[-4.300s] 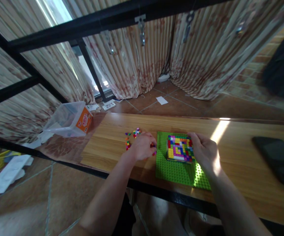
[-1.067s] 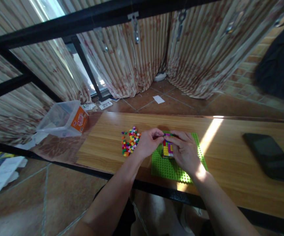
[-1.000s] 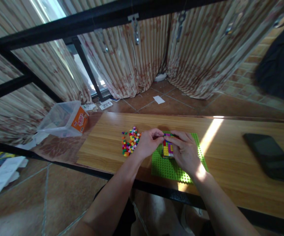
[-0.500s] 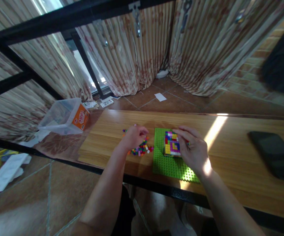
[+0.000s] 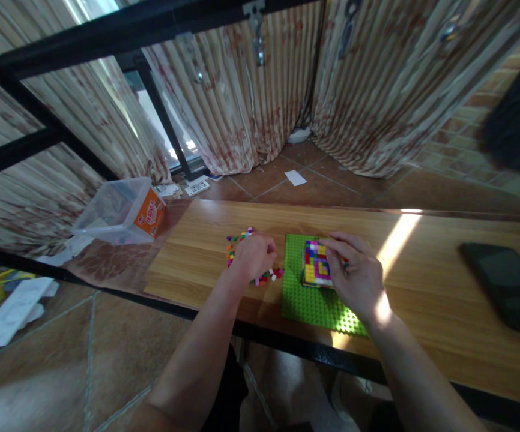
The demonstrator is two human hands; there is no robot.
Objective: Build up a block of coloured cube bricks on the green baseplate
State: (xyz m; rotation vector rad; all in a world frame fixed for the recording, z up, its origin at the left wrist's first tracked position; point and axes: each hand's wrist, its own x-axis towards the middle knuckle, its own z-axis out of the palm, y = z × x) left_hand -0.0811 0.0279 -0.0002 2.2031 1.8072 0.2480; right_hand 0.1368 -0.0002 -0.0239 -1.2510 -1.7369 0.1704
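A green studded baseplate [image 5: 310,302] lies on the wooden table [image 5: 422,288]. On it sits a square block of multicoloured small bricks [image 5: 316,268]. My right hand [image 5: 353,276] rests over the block's right side, fingers curled on its top edge. My left hand [image 5: 254,257] lies knuckles-up on a pile of loose coloured bricks [image 5: 242,240] left of the plate; its fingertips are hidden, so I cannot see whether it holds a brick.
A clear plastic tub with an orange label [image 5: 120,210] stands at the table's far left. A black phone [image 5: 503,285] lies at the right. A black metal frame [image 5: 152,30] crosses overhead, curtains hang behind, and tiled floor lies below.
Both hands met over the brick block a second ago. My left hand has since moved left onto the loose bricks, while my right hand stays on the block.
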